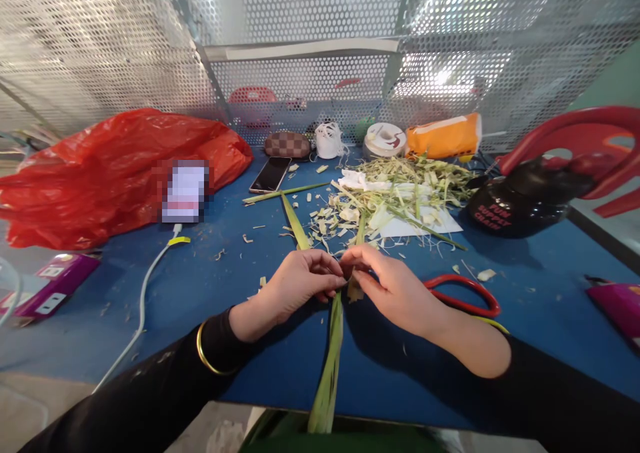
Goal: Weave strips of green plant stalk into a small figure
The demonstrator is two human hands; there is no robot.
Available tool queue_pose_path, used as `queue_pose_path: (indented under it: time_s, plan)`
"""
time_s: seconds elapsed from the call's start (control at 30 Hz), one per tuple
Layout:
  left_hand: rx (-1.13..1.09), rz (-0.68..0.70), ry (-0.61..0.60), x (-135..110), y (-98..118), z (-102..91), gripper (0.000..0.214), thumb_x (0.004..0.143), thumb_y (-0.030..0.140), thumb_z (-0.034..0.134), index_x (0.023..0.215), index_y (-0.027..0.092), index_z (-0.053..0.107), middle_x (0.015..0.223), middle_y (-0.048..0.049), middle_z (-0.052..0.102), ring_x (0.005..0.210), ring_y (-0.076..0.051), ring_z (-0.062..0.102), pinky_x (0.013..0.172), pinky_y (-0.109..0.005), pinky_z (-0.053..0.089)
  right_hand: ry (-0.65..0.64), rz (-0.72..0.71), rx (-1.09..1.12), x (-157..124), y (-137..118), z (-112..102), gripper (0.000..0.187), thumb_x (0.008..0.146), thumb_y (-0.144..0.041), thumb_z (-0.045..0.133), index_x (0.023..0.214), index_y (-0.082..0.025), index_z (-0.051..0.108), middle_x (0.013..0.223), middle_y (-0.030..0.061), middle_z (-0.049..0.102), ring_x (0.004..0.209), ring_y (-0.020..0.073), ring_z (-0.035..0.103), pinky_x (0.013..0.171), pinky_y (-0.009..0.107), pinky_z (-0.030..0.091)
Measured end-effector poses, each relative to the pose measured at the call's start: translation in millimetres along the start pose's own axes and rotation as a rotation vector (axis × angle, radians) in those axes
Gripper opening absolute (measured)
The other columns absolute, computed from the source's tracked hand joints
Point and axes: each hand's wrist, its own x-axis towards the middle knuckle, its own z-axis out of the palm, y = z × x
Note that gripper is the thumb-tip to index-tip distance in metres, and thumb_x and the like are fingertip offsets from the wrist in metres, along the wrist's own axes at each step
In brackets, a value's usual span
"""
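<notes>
My left hand (303, 283) and my right hand (395, 290) meet over the middle of the blue table, fingertips almost touching. Both are closed in a pinch at the top of a bundle of long green leaf strips (330, 366), whose lower end runs toward me past the table's front edge. One flat green strip (295, 220) sticks out beyond my left hand, and another strip (361, 228) beyond my right. A small dry, brownish piece (355, 290) hangs under my right fingers. The exact grip point is partly hidden by my fingers.
Red-handled scissors (463, 296) lie beside my right forearm, partly covered. Beyond my hands is a pile of leaf scraps (420, 180) on white paper (440, 221). A black bottle (515, 200) stands right. At left are a red plastic bag (120, 166), a lit phone (184, 192) and its cable (146, 293).
</notes>
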Motion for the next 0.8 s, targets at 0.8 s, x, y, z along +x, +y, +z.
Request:
queue_pose_path:
  time_s: [0.8]
  plan:
    - [1.108, 0.632, 0.299, -8.7, -15.0, 3.3, 0.017, 0.089, 0.024, 0.049, 0.093, 0.020, 0.065, 0.081, -0.0046, 0.071, 0.075, -0.018, 0.065, 0.067, -0.027, 0.044, -0.010, -0.113, -0.228, 0.9, 13.9, 9.1, 0.035, 0.085, -0.004, 0.041, 0.116, -0.015, 0.051, 0.101, 0.0118, 0.069, 0.091, 0.0232, 0.065, 0.076, 0.036, 0.051]
